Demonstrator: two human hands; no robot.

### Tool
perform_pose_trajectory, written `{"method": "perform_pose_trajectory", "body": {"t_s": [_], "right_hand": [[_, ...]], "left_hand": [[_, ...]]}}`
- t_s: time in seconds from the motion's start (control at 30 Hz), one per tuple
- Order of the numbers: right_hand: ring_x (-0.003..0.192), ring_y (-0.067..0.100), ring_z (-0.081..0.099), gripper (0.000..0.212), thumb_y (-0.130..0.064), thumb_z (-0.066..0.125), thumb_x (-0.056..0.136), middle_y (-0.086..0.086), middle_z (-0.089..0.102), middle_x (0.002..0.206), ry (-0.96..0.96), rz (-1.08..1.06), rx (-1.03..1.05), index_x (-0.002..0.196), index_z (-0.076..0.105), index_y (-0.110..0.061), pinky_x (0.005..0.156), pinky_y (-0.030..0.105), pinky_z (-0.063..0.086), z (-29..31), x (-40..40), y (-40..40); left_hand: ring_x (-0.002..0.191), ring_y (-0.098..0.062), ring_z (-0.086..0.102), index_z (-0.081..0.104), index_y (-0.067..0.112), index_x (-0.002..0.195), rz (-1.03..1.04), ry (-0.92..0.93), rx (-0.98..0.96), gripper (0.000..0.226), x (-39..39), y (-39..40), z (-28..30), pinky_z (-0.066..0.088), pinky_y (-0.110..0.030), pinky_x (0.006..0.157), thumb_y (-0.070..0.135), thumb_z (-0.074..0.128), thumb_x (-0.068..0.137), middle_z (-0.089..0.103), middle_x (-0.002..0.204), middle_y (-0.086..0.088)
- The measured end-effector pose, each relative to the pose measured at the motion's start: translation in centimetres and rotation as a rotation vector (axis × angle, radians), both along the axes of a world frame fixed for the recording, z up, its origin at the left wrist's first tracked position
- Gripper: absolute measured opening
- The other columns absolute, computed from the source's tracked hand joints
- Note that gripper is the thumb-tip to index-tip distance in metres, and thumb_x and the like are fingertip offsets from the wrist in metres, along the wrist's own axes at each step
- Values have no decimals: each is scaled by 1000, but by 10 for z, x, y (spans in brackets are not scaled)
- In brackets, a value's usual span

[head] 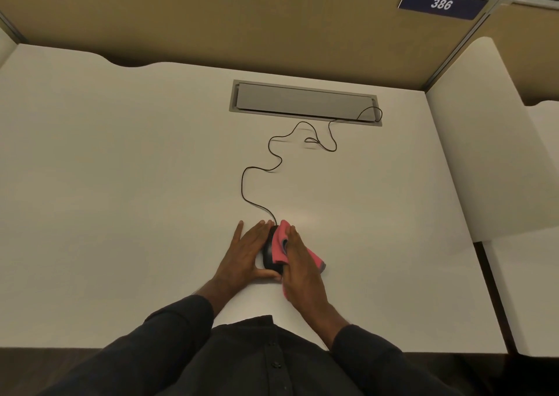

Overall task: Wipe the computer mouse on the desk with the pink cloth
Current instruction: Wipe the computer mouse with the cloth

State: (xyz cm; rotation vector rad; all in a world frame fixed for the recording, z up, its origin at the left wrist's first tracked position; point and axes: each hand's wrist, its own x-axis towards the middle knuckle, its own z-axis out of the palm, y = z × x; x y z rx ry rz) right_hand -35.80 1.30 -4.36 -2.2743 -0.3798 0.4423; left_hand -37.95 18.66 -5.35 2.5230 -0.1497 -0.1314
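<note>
A black wired computer mouse [268,255] lies on the white desk [121,184], near its front edge. My left hand [248,252] clasps the mouse's left side, fingers stretched along it and thumb curled round its near end. The pink cloth [279,241] is draped over the mouse's right half. My right hand [299,265] lies flat on top of the cloth and presses it onto the mouse. Part of the cloth sticks out to the right of that hand, and a corner shows below the palm.
The mouse's black cable [273,153] snakes across the desk to a grey cable hatch [304,102] at the back. A tan partition with a blue plate marked 386 [441,2] stands behind. A white side divider [490,141] borders the desk on the right.
</note>
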Motion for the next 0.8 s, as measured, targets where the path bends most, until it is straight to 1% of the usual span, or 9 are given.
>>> {"method": "perform_pose_trajectory", "body": {"t_s": [0.1, 0.2, 0.23, 0.37, 0.47, 0.5, 0.63, 0.7, 0.8], "right_hand": [[141, 25, 36, 61, -47, 46, 97, 5, 32, 156, -34, -19, 14, 148, 19, -29, 116, 46, 30, -2, -14, -8], [142, 22, 30, 75, -8, 58, 94, -2, 22, 156, -147, 65, -5, 151, 11, -20, 116, 43, 26, -14, -22, -19], [141, 23, 31, 78, 0, 60, 91, -1, 23, 156, -158, 74, -3, 151, 11, -17, 115, 43, 25, -17, -24, -22], [142, 26, 32, 79, 6, 63, 85, 5, 25, 156, -192, 143, -35, 149, 19, -9, 113, 52, 30, -22, -30, -32], [137, 37, 36, 85, 7, 73, 78, 14, 26, 153, -219, 194, -67, 146, 24, -3, 104, 63, 36, -24, -33, -38], [137, 37, 37, 91, 7, 77, 74, 16, 27, 152, -253, 215, -91, 148, 24, -2, 103, 63, 36, -25, -34, -40], [135, 28, 38, 113, -2, 88, 62, 12, 36, 150, -357, 321, -178, 151, 20, -13, 106, 48, 31, -19, -35, -42], [131, 31, 45, 109, -3, 91, 58, 16, 44, 145, -379, 293, -199, 147, 28, -6, 100, 51, 41, -16, -32, -38], [130, 34, 48, 85, 6, 82, 67, 16, 44, 146, -340, 215, -152, 142, 42, 2, 99, 53, 46, -8, -23, -30]], "left_hand": [[151, -18, 14, 11, 15, 154, 2, 11, 7, 115, 0, 0, -2, -1, -53, 122, 83, 52, 70, 19, 162, -5], [151, -16, 14, 12, 15, 155, 5, 2, -7, 116, -1, 1, -4, -2, -51, 123, 82, 54, 71, 19, 162, -3], [151, -15, 13, 12, 15, 156, 7, 6, -12, 116, -1, 1, -5, -3, -51, 123, 82, 55, 71, 18, 162, -1], [150, -9, 8, 11, 15, 157, 5, -1, 7, 118, -1, 3, -8, -5, -48, 123, 87, 49, 71, 9, 159, 8], [150, -6, 4, 7, 17, 157, 5, 13, 12, 117, -2, 3, -8, -7, -47, 123, 88, 47, 72, 7, 160, 8], [150, -6, 3, 6, 18, 157, 5, 20, 15, 117, -2, 3, -8, -8, -47, 122, 88, 46, 72, 6, 160, 8], [150, -8, 3, 7, 18, 157, 5, 37, 16, 116, -1, 2, -7, -9, -47, 122, 87, 47, 72, 11, 163, 3], [150, -9, 4, 8, 18, 157, 2, 33, 13, 116, -2, 2, -6, -8, -47, 122, 85, 50, 72, 14, 163, 2], [150, -12, 10, 12, 17, 156, 5, 7, 3, 116, -1, 2, -6, -5, -50, 123, 85, 52, 71, 20, 162, -1]]}}
